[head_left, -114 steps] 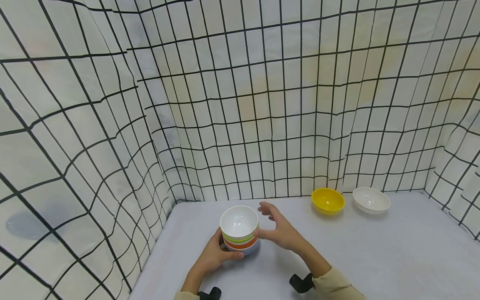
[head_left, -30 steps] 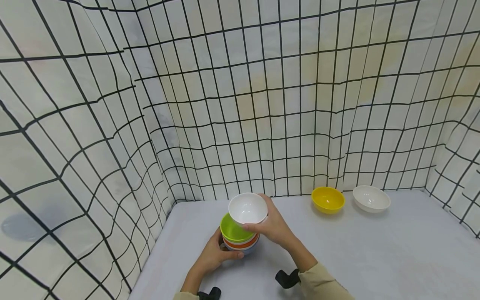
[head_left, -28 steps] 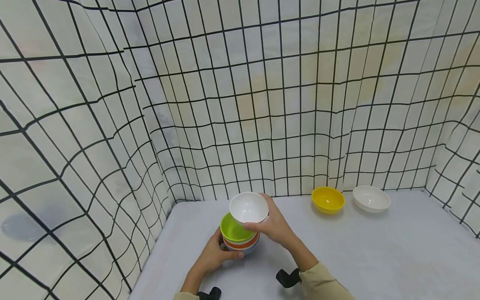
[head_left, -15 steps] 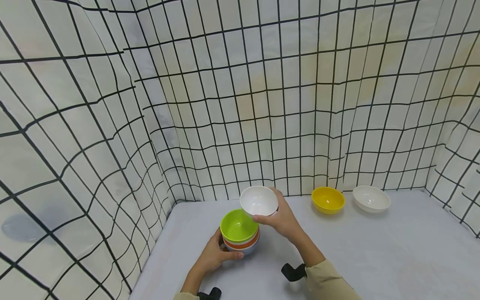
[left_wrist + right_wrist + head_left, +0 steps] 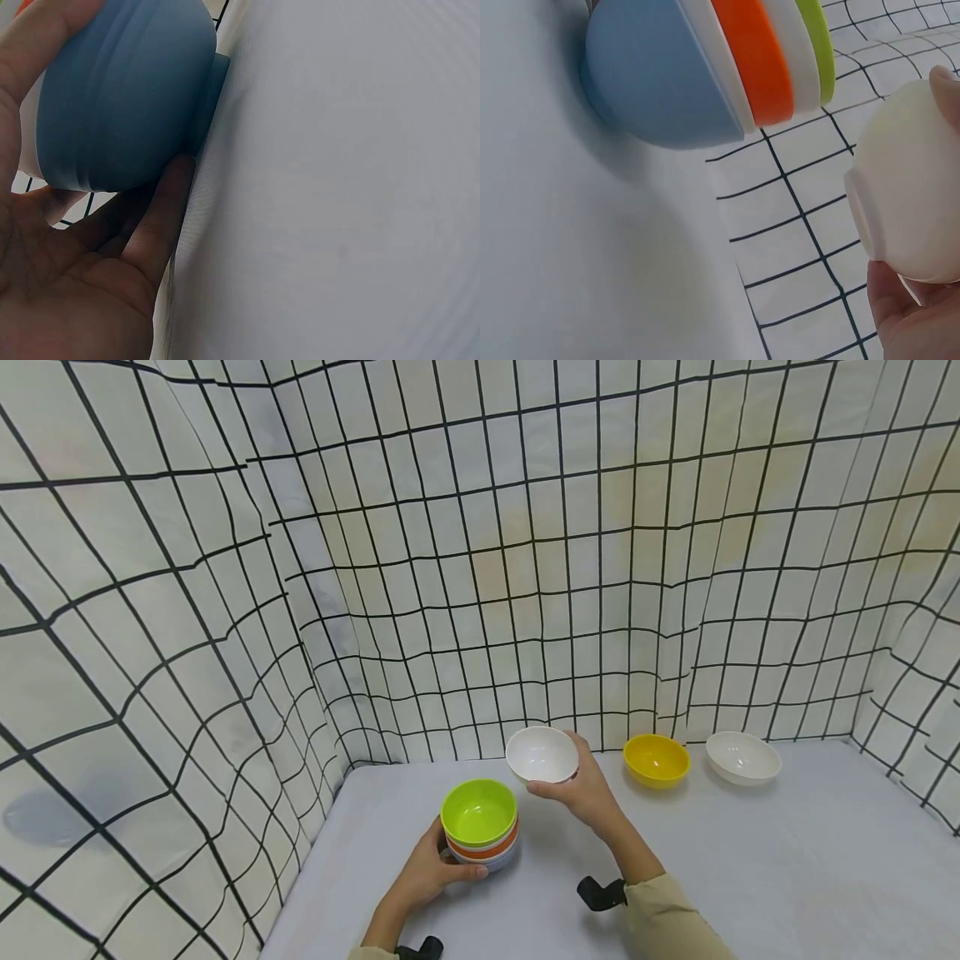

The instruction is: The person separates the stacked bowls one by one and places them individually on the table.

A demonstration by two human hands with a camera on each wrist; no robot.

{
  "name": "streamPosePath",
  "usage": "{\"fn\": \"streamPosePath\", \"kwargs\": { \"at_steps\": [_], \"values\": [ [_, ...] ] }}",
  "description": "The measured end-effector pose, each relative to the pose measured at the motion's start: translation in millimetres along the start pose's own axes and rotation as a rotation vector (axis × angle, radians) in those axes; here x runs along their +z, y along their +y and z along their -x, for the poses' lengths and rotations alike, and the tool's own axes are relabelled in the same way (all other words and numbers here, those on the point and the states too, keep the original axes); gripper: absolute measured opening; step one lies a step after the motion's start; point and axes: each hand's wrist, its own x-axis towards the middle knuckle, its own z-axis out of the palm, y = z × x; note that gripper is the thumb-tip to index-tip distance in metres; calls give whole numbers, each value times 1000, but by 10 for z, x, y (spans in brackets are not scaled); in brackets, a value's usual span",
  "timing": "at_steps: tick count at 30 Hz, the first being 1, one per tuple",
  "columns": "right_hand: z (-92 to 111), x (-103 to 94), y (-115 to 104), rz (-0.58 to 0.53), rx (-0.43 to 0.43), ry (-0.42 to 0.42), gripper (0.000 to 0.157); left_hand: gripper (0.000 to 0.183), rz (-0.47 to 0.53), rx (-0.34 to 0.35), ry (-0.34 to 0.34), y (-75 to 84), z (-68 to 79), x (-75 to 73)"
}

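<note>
The raised white bowl (image 5: 538, 753), the lime-green bowl (image 5: 478, 812) and, far right, 2 more, a yellow bowl (image 5: 656, 762) and a broad white bowl (image 5: 742, 758), look like smooth, glossy plastic, while the blue bowl (image 5: 660, 75) looks smooth but more matt, the table (image 5: 772, 860) matt, and the beige sleeves (image 5: 675, 918) matt cloth.

The green bowl (image 5: 480, 812) caps the stack, so I can't see inside the orange bowl (image 5: 761, 64) or the blue bowl (image 5: 127, 97) beneath. The left hand (image 5: 427, 870) partly vanishes behind that pile (even its thumb tip is cropped by the left wrist view's top edge), and the right hand (image 5: 583, 790) has fingers hidden behind the raised white bowl (image 5: 542, 754), which runs off the right wrist view's right edge. Both sleeves (image 5: 667, 914) are cut at the head view's bottom; the blotches (image 5: 493, 574) on the wall (image 5: 420, 510) are too blurred to identify.
</note>
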Motion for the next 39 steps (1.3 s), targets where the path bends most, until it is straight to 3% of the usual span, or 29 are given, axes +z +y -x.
{"fn": "streamPosePath", "kwargs": {
  "at_steps": [18, 39],
  "values": [
    [-103, -168, 327, 36, 82, 52, 109, 110, 19, 4, -10, -3, 6, -3],
    [-143, -298, 637, 99, 171, 56, 112, 112, 19, -7, -7, 8, 1, -5]
  ]
}}
